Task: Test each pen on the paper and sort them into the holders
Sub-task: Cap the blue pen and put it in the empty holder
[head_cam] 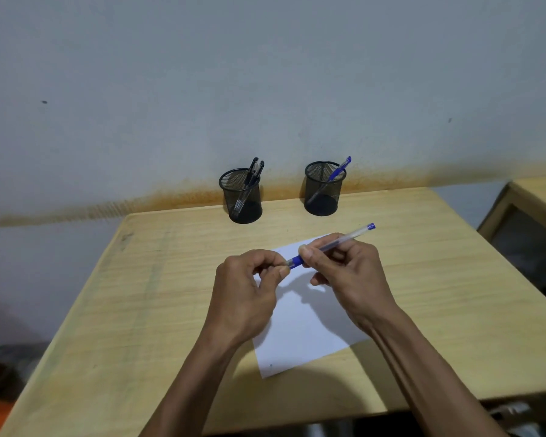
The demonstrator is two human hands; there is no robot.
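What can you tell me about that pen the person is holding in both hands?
The pen has a clear, plastic-looking barrel, a blue grip section and a blue end plug. It is held tilted above the white paper, plug end toward the holders. The right hand grips the barrel near the blue section; the left hand pinches at the tip end. The tip itself is hidden by fingers.

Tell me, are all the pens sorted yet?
Nearly. The left holder already has black pens and the right holder has one blue pen. The right hand holds another blue pen over the paper while the left hand pinches its tip end. No loose pens show on the table.
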